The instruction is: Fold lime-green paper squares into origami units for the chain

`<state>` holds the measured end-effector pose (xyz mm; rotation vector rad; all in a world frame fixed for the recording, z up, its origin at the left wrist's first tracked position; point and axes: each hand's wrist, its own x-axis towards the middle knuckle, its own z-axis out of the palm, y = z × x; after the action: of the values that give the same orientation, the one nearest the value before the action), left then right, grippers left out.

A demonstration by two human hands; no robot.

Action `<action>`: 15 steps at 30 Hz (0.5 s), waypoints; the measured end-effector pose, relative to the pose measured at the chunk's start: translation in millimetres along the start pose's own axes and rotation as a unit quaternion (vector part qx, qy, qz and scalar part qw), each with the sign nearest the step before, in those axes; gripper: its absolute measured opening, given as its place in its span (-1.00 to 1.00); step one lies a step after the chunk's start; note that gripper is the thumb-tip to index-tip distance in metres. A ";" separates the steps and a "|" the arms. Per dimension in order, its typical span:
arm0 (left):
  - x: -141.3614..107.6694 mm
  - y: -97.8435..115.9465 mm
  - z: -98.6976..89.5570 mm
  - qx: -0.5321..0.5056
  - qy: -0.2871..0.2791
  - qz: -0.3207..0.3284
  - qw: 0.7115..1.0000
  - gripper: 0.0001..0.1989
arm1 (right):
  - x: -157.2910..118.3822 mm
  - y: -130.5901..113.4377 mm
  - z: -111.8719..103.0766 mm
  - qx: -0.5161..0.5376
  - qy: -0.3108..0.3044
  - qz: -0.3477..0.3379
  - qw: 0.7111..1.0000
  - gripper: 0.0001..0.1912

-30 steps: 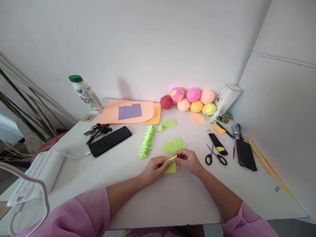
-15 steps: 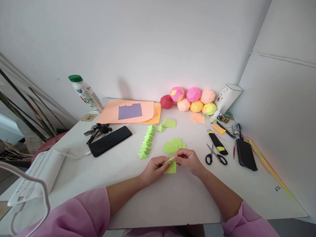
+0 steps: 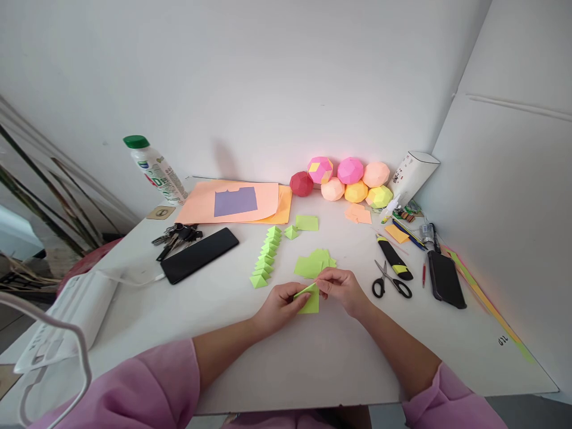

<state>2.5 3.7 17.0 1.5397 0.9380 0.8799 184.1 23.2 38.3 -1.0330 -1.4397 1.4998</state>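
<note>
My left hand pinches a small piece of lime-green paper between thumb and fingers. At the paper's right end, the fingers of my right hand are pressed together on its tip. Below the held piece, a flat lime-green paper square lies on the table, partly covered by my left hand. Just beyond my hands sits a pile of green paper pieces. To the left runs a row of folded green paper pyramids, with a single pyramid and a green rectangle farther back.
Scissors and a box cutter lie right of my hands. Faceted paper balls stand along the wall. A power bank or phone, keys and a bottle are at the left; a black phone is at the right.
My right fingers have shifted slightly along the held green paper toward its tip, and more of its surface shows. My left hand keeps its place.
</note>
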 end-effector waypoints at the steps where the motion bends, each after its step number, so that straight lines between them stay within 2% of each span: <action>1: 0.1 -1.0 0.0 -0.007 0.001 -0.005 1.000 -0.70 | -0.8 -1.5 0.2 -0.010 -0.002 -0.004 1.000 -0.78; 4: 0.3 -3.9 0.0 -0.030 0.003 -0.030 0.999 -0.69 | -3.7 -6.2 1.7 -0.052 0.003 -0.017 0.998 -0.74; 6: 0.5 -4.5 0.1 -0.038 -0.001 -0.044 0.998 -0.68 | -5.0 -7.9 3.2 -0.099 0.008 -0.050 0.994 -0.78; 9: 0.6 -3.2 0.6 -0.050 -0.007 -0.052 0.997 -0.69 | -5.0 -6.8 4.9 -0.173 -0.015 -0.103 0.979 -0.81; 11: 0.8 -2.8 1.0 -0.075 -0.003 -0.060 0.995 -0.70 | -4.2 -4.3 5.2 -0.181 -0.024 -0.093 0.979 -0.80; 15: 2.1 -6.9 0.9 -0.131 0.029 -0.094 0.986 -0.70 | -3.9 -0.3 4.1 -0.134 0.014 -0.034 0.990 -0.79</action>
<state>3.4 6.0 10.1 1.1861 0.9514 0.8788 181.6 18.2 38.8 -1.1461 -1.6722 1.2614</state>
